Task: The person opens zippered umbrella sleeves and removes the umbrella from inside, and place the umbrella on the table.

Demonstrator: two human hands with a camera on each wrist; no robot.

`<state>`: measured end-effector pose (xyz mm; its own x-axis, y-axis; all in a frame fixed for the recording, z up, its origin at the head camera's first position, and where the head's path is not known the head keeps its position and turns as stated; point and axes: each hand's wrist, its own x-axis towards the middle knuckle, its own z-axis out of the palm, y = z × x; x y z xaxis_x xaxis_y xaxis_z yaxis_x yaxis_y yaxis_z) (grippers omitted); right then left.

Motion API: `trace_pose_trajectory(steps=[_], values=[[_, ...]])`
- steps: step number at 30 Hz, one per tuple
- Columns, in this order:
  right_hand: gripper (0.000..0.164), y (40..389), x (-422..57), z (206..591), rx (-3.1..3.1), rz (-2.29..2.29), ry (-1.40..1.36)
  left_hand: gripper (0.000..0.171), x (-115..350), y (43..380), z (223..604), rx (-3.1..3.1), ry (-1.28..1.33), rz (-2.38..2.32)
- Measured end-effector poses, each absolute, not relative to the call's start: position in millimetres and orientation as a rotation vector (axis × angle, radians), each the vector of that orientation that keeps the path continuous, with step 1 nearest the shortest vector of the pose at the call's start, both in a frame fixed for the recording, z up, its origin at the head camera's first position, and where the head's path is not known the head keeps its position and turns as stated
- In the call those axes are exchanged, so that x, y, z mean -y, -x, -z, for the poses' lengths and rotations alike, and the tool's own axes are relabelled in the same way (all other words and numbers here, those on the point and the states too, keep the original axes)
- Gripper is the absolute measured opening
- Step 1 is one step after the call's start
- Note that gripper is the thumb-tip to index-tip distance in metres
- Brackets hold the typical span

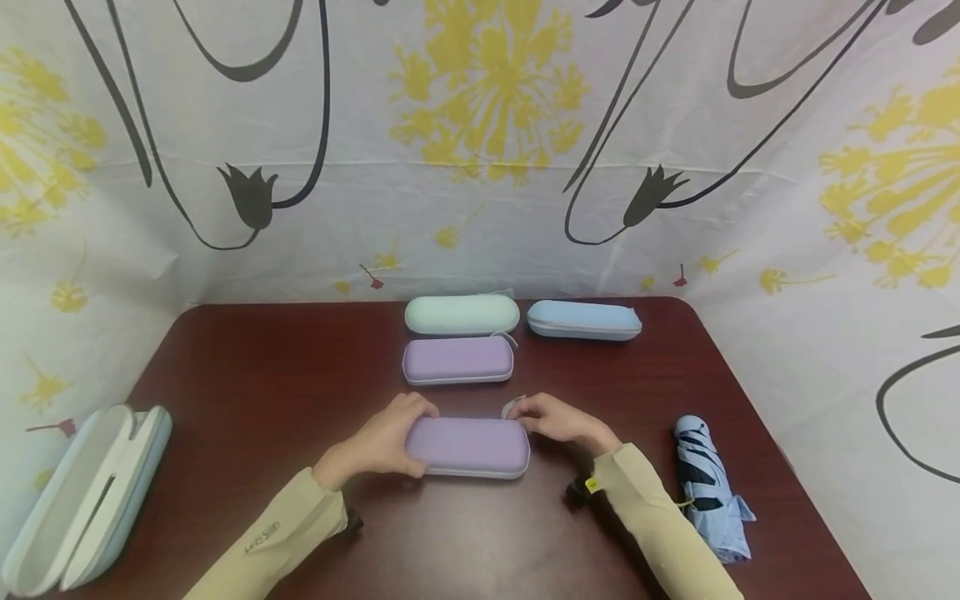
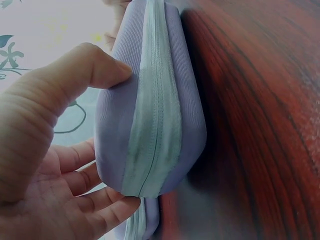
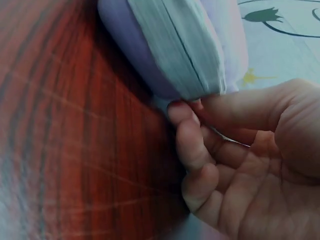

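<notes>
A purple zippered pencil case (image 1: pixel 467 447) lies near the middle of the table, its lid closed. My left hand (image 1: pixel 384 439) grips its left end, thumb on the near side and fingers at the far side. In the left wrist view the pale zipper band (image 2: pixel 156 120) runs unparted along the case's edge. At the far right corner of the case, my right hand (image 1: pixel 558 418) pinches with thumb and forefinger at the end of the zipper, beside a small grey strap (image 1: pixel 513 407). My fingers hide the zipper pull itself.
Behind stand a second purple case (image 1: pixel 458 361), a mint green case (image 1: pixel 462 315) and a light blue case (image 1: pixel 584 321). An opened pale blue case (image 1: pixel 88 498) sits at the left edge. A folded blue umbrella (image 1: pixel 709 492) lies right of my right arm. A patterned cloth (image 1: pixel 337 142) surrounds the table.
</notes>
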<state>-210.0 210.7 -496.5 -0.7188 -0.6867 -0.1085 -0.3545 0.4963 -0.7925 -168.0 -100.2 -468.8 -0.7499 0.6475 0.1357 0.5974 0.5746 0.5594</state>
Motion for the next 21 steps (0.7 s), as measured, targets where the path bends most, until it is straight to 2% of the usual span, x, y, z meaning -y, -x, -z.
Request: trace_pose_trajectory(steps=[4, 21], values=[[0.015, 210, -210, 497, -2.349, 1.109, 0.839, 0.065, 100, 168, 468, -2.706, -1.074, -0.929], [0.016, 199, -218, 508, -2.601, 1.264, 1.034, 0.065, 99, 170, 474, -2.706, -1.078, -0.939]])
